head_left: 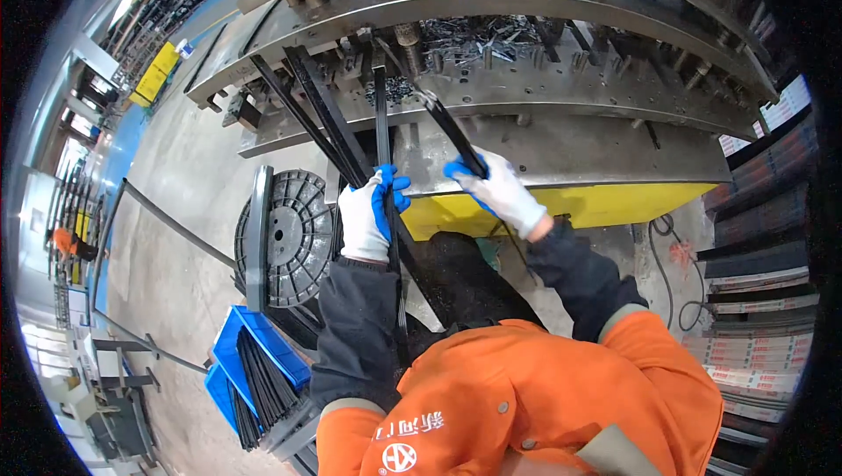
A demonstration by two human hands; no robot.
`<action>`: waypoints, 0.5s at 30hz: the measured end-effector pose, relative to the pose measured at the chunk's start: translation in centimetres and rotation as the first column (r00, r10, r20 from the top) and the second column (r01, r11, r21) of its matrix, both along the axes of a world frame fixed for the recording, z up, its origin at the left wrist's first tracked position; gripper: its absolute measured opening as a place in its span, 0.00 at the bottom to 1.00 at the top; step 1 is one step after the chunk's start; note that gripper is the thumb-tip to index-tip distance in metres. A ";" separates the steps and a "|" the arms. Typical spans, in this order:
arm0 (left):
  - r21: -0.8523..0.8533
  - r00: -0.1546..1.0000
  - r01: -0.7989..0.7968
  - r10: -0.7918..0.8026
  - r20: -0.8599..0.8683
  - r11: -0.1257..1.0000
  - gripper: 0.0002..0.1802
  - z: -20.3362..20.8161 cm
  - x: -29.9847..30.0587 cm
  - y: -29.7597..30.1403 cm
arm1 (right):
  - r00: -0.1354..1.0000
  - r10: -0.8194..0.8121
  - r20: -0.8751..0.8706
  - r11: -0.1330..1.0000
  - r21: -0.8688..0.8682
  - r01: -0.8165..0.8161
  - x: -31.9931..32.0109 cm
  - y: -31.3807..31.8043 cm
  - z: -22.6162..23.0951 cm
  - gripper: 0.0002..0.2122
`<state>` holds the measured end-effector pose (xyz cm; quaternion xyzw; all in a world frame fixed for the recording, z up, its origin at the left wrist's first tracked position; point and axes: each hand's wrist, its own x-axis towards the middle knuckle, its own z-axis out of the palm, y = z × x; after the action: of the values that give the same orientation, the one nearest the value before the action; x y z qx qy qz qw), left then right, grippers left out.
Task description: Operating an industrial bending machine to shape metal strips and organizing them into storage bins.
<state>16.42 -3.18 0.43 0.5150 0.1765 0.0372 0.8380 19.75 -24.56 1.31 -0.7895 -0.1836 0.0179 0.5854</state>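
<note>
Orange cloth fills the lower edge: the person's jacket (535,388), with dark sleeves reaching forward to gloved hands. The left hand (373,213) is closed around a long black strip (381,116), slim and straight, that stands up past the glove and runs back toward the lap. The right hand (502,193) curls firmly about the near end of a shorter black bar (454,132), its far tip pale and shiny (whether that tip touches metal, I cannot tell). Bare steel shows between the two hands.

At the left, a tilted blue crate (300,376) holds thin black strips lying side by side; just beyond stands a ribbed black spool (279,257). Ahead, the yellow-fronted press bed (579,158) ends in a curved-looking edge before the knees. Darker bars (307,94) slant from the press to the left glove. Metal scraps (478,37) lie between its plates. Pale floor (171,178) stretches leftward, giving room beside the press, toward a yellow box (156,74).
</note>
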 end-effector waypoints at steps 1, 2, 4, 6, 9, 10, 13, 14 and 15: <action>0.046 1.000 -0.013 0.013 0.006 0.999 0.09 0.1 0.1 -0.1 | 1.000 0.022 0.000 1.000 0.006 -0.022 0.7 1.0 0.2 0.13; 0.092 0.999 -0.033 0.032 0.009 0.995 0.09 -0.1 0.1 -0.2 | 0.999 0.050 -0.003 0.999 0.014 -0.050 1.5 2.1 0.2 0.14; 0.082 1.000 -0.026 0.026 0.005 0.996 0.10 0.0 -0.2 -0.2 | 0.990 0.072 -0.120 0.993 0.101 -0.060 3.1 4.7 1.0 0.15; 0.057 1.000 -0.006 0.005 0.008 0.998 0.11 0.3 -0.2 0.1 | 0.987 0.079 -0.140 0.989 0.138 -0.059 4.8 7.7 1.4 0.13; 0.024 1.000 -0.007 0.007 0.009 1.000 0.11 1.5 -0.8 0.8 | 0.970 0.095 -0.222 0.981 0.184 -0.054 6.0 9.1 1.0 0.12; -0.001 1.000 -0.023 0.023 0.007 1.000 0.12 2.5 -1.6 0.9 | 0.953 0.109 -0.282 0.979 0.195 -0.055 6.2 9.3 1.2 0.11; -0.053 0.998 -0.064 0.064 0.002 0.997 0.13 3.6 -3.8 1.8 | 0.906 0.146 -0.398 0.975 0.213 -0.063 6.6 9.7 1.5 0.11; -0.052 0.999 -0.040 0.040 0.000 0.998 0.14 3.5 -4.6 2.5 | 0.891 0.196 -0.410 0.964 0.248 -0.098 6.5 9.7 1.7 0.10; -0.053 1.000 -0.010 0.010 -0.002 0.999 0.14 3.2 -5.2 3.1 | 0.876 0.240 -0.419 0.951 0.281 -0.126 6.5 9.3 1.8 0.10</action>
<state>11.21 -0.04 3.59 0.4918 0.1807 0.0360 0.8510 26.21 -15.22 3.13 -0.6642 -0.1188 0.2323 0.7005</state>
